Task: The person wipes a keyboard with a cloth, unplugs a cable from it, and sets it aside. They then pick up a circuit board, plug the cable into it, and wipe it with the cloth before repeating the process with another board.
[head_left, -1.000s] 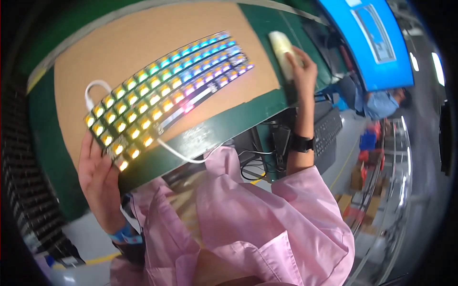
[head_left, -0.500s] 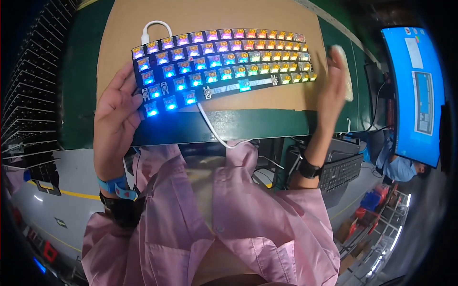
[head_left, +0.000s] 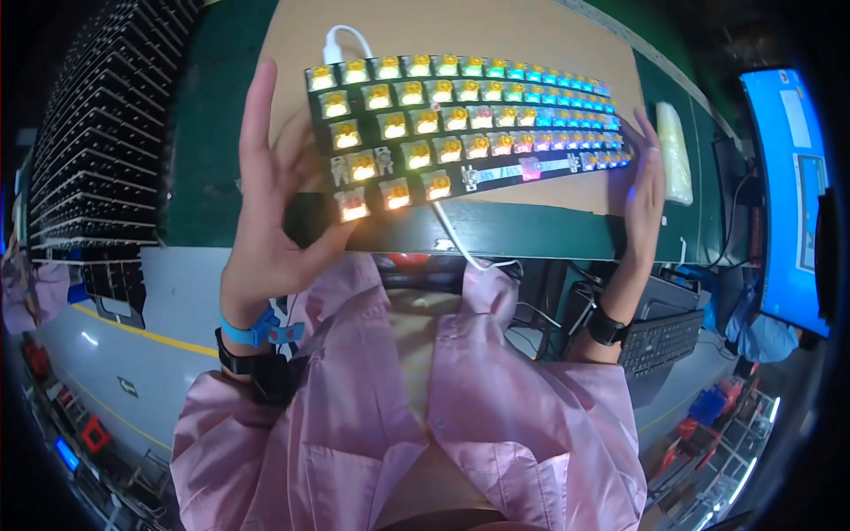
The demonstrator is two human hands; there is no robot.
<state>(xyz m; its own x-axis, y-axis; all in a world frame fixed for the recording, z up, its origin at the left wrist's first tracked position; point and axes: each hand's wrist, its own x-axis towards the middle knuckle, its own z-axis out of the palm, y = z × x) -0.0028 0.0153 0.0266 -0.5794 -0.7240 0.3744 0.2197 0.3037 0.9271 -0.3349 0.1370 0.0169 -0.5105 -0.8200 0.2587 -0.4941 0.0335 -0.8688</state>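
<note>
A tall stack of black racks (head_left: 97, 159) stands beyond the left edge of the green bench (head_left: 204, 195). My left hand (head_left: 270, 221), with a blue strap (head_left: 252, 332) at its wrist, is clamped on the left end of a lit keyboard (head_left: 474, 142): thumb by its lower corner, one finger pointing up, others behind. The keyboard is tilted above the brown sheet (head_left: 478, 22) on the bench, its near side toward the bench's front edge; its exposed switches glow yellow at left, pink low in the middle, blue and violet at right. A white plug (head_left: 333, 51) meets its upper left; a white cable (head_left: 456, 234) hangs over the front edge. My right hand (head_left: 648, 186), apart from my left, touches the keyboard's right end; how firmly, I cannot tell. Near the bench's right edge lies a pale yellow bundle (head_left: 675, 155); beyond, a blue monitor (head_left: 779, 159).
</note>
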